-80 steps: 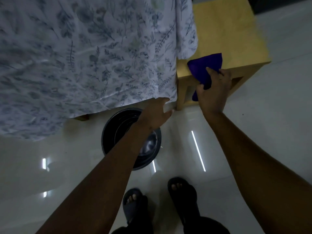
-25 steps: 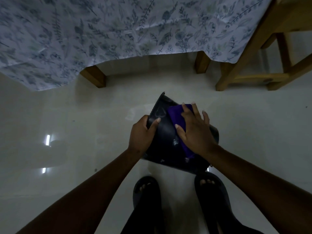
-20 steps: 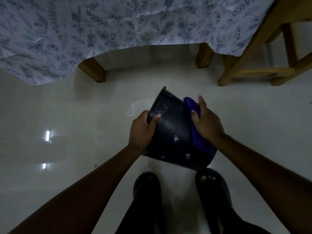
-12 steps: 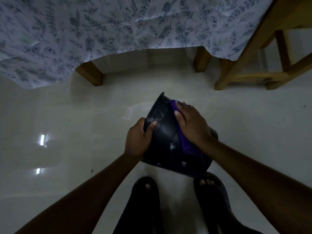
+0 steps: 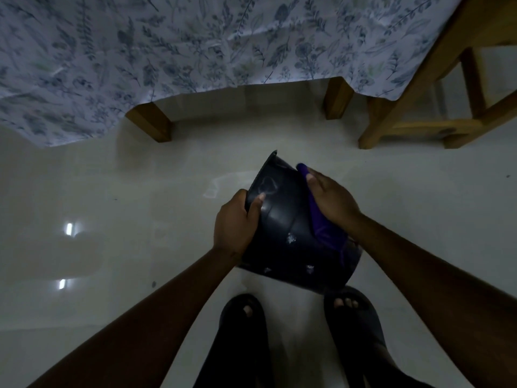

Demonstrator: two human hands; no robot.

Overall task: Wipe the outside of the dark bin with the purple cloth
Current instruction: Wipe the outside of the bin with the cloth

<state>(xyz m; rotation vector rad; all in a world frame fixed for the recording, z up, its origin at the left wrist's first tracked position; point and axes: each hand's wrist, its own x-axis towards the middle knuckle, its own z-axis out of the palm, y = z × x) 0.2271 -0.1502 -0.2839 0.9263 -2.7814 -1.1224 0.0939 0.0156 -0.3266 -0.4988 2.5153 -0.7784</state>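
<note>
Bin (image 5: 282, 228) held in mid-air, tipped on its side between both hands, above a pale glossy floor (image 5: 140, 205) and just in front of the person's sandalled feet (image 5: 243, 312). Its long axis runs from the narrower end, pointing away and slightly left toward the bed, back to the wider end, which hangs low and close to the person's legs; which end is the open mouth is hard to tell in this dim light.

The left hand (image 5: 235, 222) is closed around the bin's left edge, thumb lying across the upper wall, fingers hidden behind, taking the weight. The right hand (image 5: 330, 200) lies flat and mostly open on the bin's right flank, pressing the purple cloth (image 5: 319, 222) against the wall. A tip of cloth pokes out beyond the fingertips near the far end, and more trails down toward the near end. The right hand is the one placed to wipe; judging by this, any stroke would run along the bin's length on that side.

The bin is dark, almost black, smooth plastic with a faint sheen, a faint ring-shaped mark near the far end and a few small pale specks lower down. Behind, a leaf-printed bedsheet (image 5: 167, 51) hangs over wooden bed legs, with a wooden stool (image 5: 419, 107) at the right.
</note>
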